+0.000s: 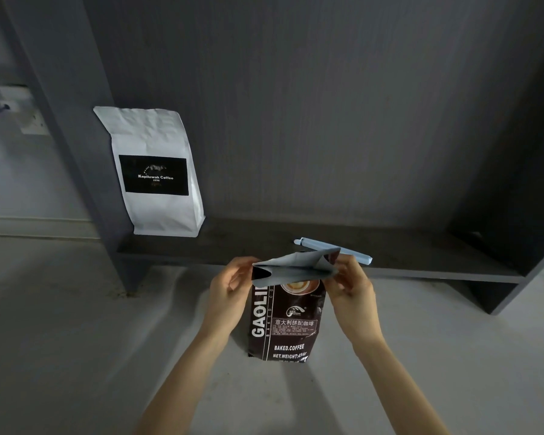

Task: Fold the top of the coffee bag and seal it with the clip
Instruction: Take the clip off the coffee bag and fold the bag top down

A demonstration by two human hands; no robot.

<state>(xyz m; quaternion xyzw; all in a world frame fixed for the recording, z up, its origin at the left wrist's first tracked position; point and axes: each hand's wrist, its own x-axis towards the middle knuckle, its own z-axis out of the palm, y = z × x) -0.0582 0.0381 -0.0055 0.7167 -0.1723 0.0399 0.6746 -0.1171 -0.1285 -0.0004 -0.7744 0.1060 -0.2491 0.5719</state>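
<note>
Dark brown foil, the coffee bag (pixel 285 324) stands upright on the pale floor (pixel 76 340), just in front of a low dark shelf (pixel 421 262). Its silvery top is bent over toward the camera. Both forearms reach in from below, wrists raised. The left hand (pixel 230 290) pinches the fold's left end between thumb and curled fingers; the right hand (pixel 350 287) grips the right end likewise. A pale blue clip (pixel 333 248) lies on the shelf just behind the bag. Farther left, a white coffee bag (pixel 154 171) stands against the shelf's back panel.
</note>
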